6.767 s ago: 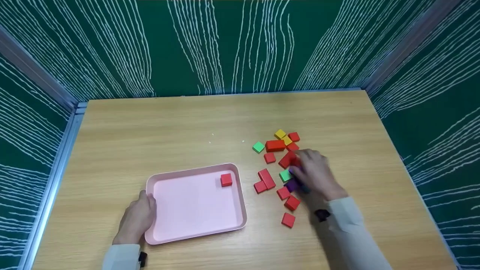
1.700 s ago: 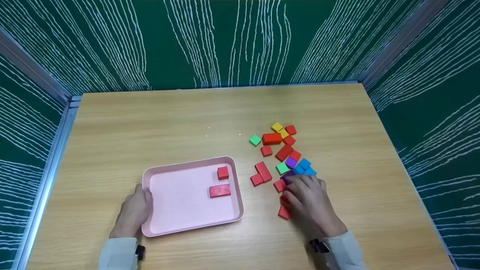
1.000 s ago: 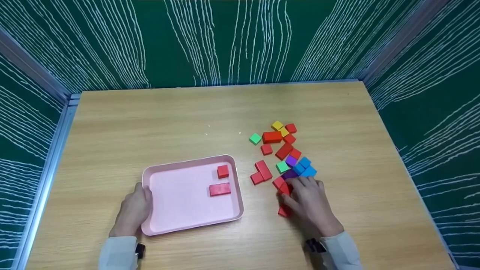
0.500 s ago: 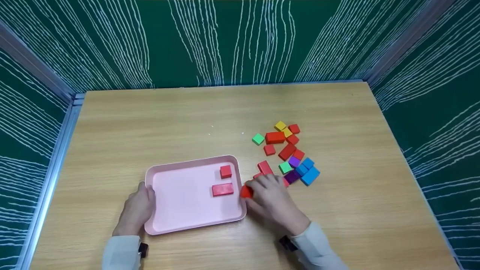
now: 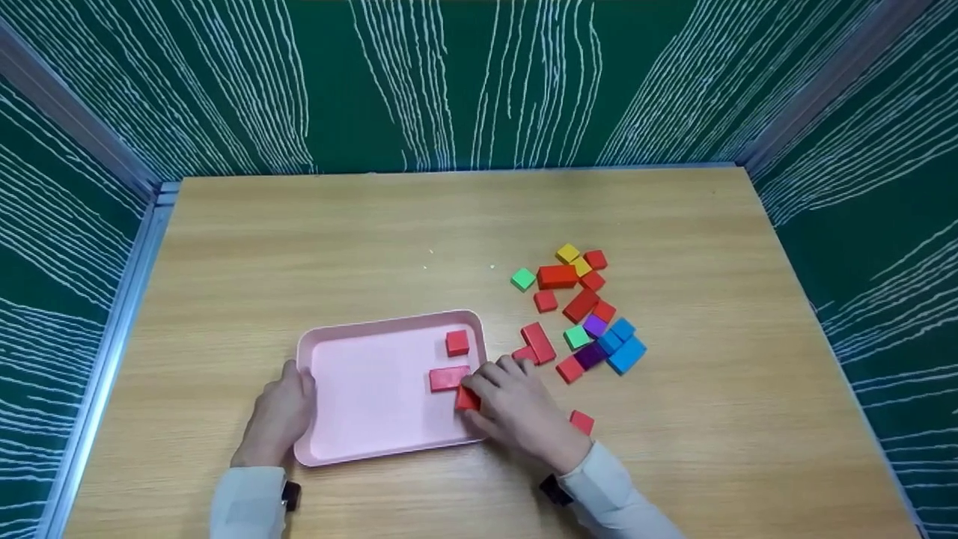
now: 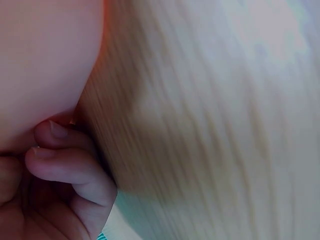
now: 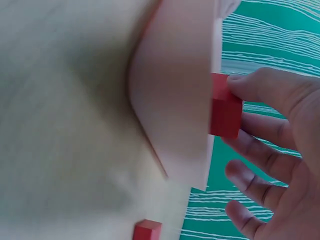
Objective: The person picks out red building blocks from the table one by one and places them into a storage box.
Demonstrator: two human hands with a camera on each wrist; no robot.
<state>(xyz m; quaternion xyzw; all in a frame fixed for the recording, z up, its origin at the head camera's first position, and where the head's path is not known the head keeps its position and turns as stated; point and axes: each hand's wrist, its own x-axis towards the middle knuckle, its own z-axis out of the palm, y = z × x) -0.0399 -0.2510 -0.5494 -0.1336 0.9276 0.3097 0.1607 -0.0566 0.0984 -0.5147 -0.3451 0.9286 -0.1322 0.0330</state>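
My left hand (image 5: pixel 275 415) grips the left side of a pink tray (image 5: pixel 374 458); in the left wrist view its curled fingers (image 6: pixel 70 167) lie at the tray's wall. Over the tray's right part, my right hand (image 5: pixel 520 408) pinches a red block (image 5: pixel 468 398). The right wrist view shows that block (image 7: pixel 226 107) between thumb and fingers by the tray's wall (image 7: pixel 170 95), the other fingers loose. In the tray lie a small red cube (image 5: pixel 457 343) and an oblong red block (image 5: pixel 447 378), right beside the held one. Whether the held block touches the tray floor, I cannot tell.
Right of the tray, loose blocks are scattered: several red ones (image 5: pixel 557 276), two green (image 5: pixel 576 337), two yellow (image 5: pixel 568 253), purple ones (image 5: pixel 590 355) and blue ones (image 5: pixel 626 355). A lone red cube (image 5: pixel 581 422) lies nearer the front. Green patterned panels (image 5: pixel 464 90) enclose the wooden table.
Earlier, an oblong red block came into the tray beside the cube. Since then my right hand has picked a red block from the table and carried it left over the tray. My left hand stays put.
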